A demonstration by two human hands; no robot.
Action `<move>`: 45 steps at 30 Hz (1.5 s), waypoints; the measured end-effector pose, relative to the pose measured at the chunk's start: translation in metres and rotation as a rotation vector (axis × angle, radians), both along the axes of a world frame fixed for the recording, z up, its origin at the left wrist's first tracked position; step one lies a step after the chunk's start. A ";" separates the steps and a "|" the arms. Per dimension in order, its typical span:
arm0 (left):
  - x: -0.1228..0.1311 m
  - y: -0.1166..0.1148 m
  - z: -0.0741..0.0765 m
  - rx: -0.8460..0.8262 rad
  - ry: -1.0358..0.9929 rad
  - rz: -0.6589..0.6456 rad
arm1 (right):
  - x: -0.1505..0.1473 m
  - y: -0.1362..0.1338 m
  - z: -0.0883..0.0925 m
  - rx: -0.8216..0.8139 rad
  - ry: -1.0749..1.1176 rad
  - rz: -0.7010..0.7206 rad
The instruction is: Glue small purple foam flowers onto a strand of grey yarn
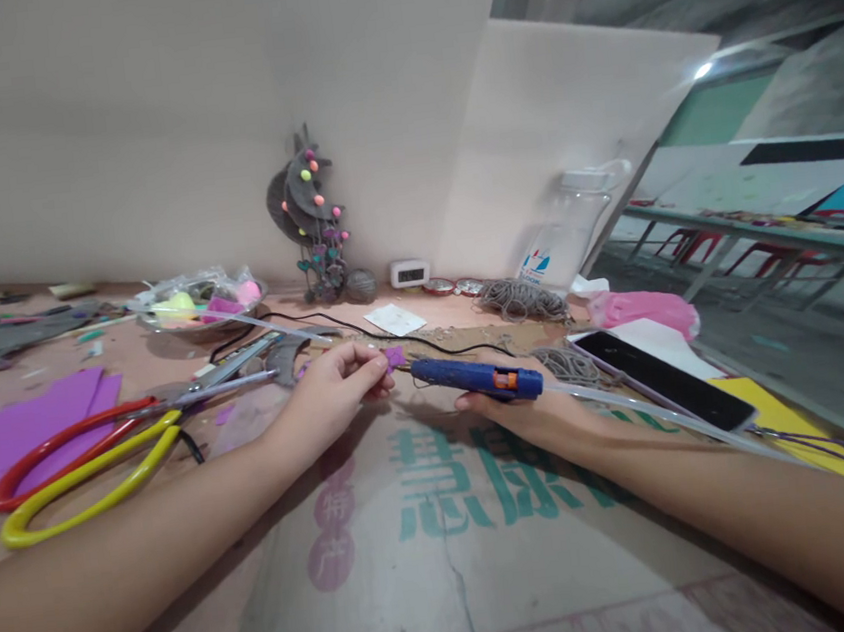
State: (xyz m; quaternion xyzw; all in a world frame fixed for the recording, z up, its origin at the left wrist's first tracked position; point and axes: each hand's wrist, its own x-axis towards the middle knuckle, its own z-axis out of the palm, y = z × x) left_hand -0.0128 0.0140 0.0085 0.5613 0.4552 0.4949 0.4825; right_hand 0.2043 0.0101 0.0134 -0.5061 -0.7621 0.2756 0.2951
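Between the thumb and fingers of my left hand (343, 385) is a small purple cutout (394, 358), perhaps felt or foam. My right hand (519, 411) is closed around a blue hot glue gun (474, 377), whose nozzle points left at the cutout. I cannot tell whether the tip touches it. A long clear glue stick (627, 401) trails out of the gun's back end over my right forearm. Both hands are above a printed cardboard sheet (377, 602). Scissors (98, 471) with red and yellow handles lie beside my left forearm.
Purple sheets (28, 438) are at the left, and a bowl of bright pieces (202, 304) stands behind. A decorated grey moon (309, 207) leans on the wall near a small digital clock (410, 274). Grey yarn (522, 300), a clear bottle (560, 231) and a phone (666, 381) are to the right.
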 end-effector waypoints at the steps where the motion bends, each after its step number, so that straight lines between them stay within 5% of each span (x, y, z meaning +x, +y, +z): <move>1: 0.000 0.000 0.000 0.001 -0.002 0.001 | 0.000 0.000 0.001 0.003 0.011 0.002; 45: -0.003 0.002 -0.005 -0.015 0.035 -0.012 | 0.000 0.003 -0.002 -0.017 0.081 -0.077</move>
